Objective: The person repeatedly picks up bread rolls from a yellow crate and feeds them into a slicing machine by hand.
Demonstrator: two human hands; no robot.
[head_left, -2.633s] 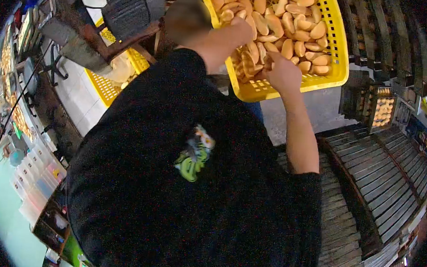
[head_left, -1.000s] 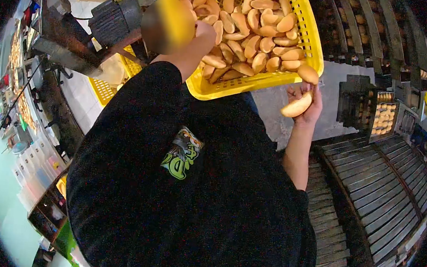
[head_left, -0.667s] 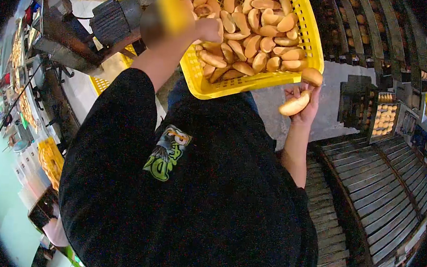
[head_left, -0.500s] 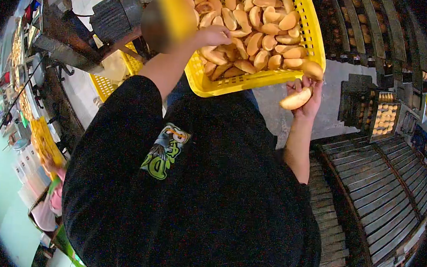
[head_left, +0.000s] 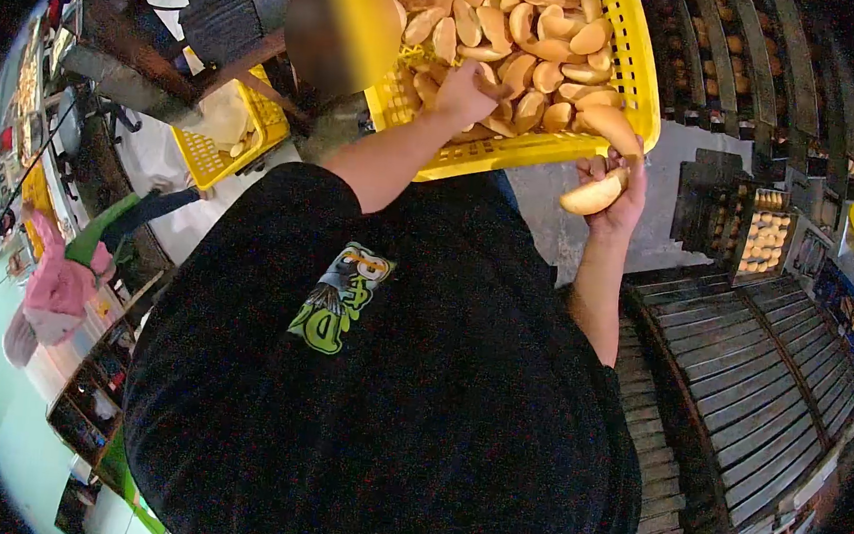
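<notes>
A yellow plastic crate at the top holds a heap of golden-brown bread rolls. My left hand reaches over the crate's near wall, fingers curled among the rolls near the front. Its fingertips close around a roll that they partly hide. Just outside the crate's near right corner, my right hand is closed on a bread roll with a pale side. A second roll rests at the fingertips of that hand, against the crate's rim.
A smaller yellow crate stands on the floor at left, near dark machinery. Racks with rolls stand at upper right, and a slatted metal surface lies at lower right. A person in pink is at far left.
My left hand has moved right and slightly down among the rolls. The roll at my right fingertips has tilted, and its long side shows. At far left the person in pink has come further into view.
</notes>
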